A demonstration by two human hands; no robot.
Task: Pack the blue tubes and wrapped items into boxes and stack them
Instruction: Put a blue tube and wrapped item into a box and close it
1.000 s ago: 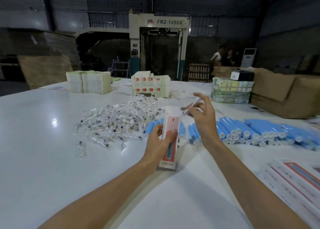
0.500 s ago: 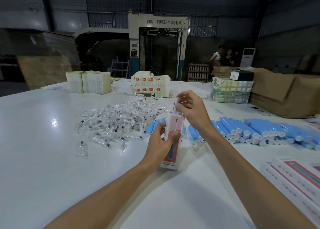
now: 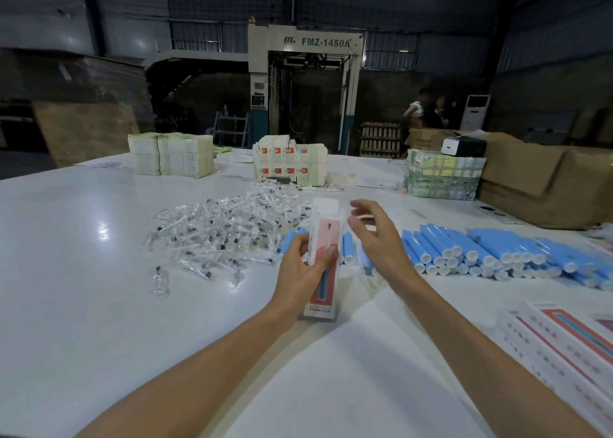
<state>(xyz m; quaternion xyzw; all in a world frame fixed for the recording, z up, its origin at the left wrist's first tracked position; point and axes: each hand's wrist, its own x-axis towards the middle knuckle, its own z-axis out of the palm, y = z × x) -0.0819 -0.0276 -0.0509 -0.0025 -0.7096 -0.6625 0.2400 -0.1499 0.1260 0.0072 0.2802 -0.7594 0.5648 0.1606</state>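
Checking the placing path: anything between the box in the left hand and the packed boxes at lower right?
Only the right hand and its forearm cross that line. The table between the box and the packed boxes is bare; the blue tubes lie farther back.

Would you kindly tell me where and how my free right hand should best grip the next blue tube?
Take a top tube from the blue tubes lying just right of the right hand. Pinch across its round body just behind the capped near end, coming from above: they lie flat, packed side by side, so only upper sides are free.
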